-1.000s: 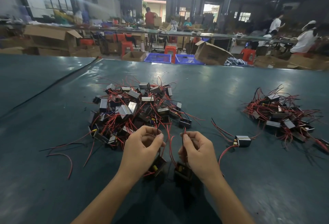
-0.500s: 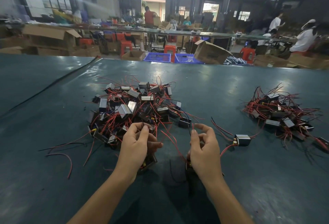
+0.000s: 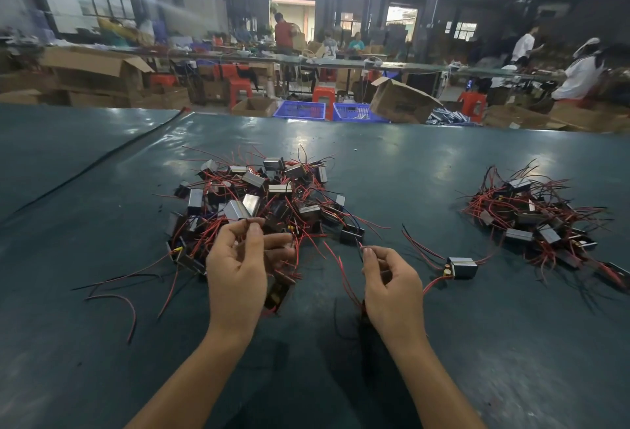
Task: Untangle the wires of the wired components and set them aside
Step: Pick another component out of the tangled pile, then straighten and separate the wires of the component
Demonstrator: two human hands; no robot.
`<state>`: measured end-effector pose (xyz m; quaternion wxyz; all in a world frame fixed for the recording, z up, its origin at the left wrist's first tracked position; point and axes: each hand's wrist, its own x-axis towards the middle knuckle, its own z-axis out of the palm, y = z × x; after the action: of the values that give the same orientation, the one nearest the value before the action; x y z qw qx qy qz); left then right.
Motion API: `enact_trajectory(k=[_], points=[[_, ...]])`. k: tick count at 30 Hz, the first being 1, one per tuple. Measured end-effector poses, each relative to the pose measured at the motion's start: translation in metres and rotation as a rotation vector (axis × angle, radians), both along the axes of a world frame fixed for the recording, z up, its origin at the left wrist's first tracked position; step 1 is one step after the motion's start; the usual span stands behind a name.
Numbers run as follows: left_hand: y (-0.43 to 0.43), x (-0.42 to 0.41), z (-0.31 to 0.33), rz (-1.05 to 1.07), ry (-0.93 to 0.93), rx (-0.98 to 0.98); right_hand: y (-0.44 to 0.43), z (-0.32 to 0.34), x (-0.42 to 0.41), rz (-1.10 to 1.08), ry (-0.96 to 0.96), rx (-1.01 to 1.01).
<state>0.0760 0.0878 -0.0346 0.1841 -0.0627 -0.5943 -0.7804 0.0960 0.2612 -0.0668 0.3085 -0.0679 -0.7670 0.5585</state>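
The left hand (image 3: pixel 238 275) pinches the left lead (image 3: pixel 246 221) between thumb and fingertips (image 3: pixel 255 228), the other fingers loosely curled. Its dark component (image 3: pixel 278 295) hangs below the palm, long axis tilted down toward the person. The right hand (image 3: pixel 395 288) pinches the right lead (image 3: pixel 358 245) the same way. Whatever hangs from that lead is mostly hidden under the palm. Red wires (image 3: pixel 341 271) slant down between the two grips, so the snarl probably lies between and below the hands, and drawing them apart sideways should free it. The tangled pile (image 3: pixel 259 196) lies just beyond the left hand. A lone component (image 3: pixel 462 267) lies just right of the right hand, the nearer one to carry things toward the sorted pile (image 3: pixel 531 220) farther right on the bench (image 3: pixel 102 377).
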Motion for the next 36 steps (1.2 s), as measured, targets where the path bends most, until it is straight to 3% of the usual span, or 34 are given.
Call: enact_trajectory(k=[4,8,11,17,21,24,28,36], points=[[-0.008,-0.008,0.003,0.152,-0.063,0.161,0.002,-0.003,-0.003,-0.104,0.001,0.008],[-0.008,-0.01,0.003,0.21,0.005,0.061,0.006,-0.003,-0.004,-0.174,0.003,-0.013],[-0.004,-0.006,-0.001,0.129,0.068,-0.074,0.003,-0.001,-0.003,-0.154,-0.016,0.009],[0.012,0.004,-0.012,-0.273,0.021,-0.117,-0.015,0.0,0.003,0.065,-0.002,0.18],[0.015,0.003,-0.022,-0.28,0.009,-0.372,-0.018,-0.002,0.008,0.097,0.018,0.337],[0.015,0.004,-0.024,-0.207,0.046,-0.417,-0.018,0.001,0.009,0.064,0.053,0.396],[0.014,0.004,-0.024,-0.216,0.092,-0.444,-0.022,0.004,0.011,0.154,0.01,0.346],[0.017,0.008,-0.023,-0.364,-0.019,-0.366,-0.021,0.007,0.011,0.22,-0.012,0.133]])
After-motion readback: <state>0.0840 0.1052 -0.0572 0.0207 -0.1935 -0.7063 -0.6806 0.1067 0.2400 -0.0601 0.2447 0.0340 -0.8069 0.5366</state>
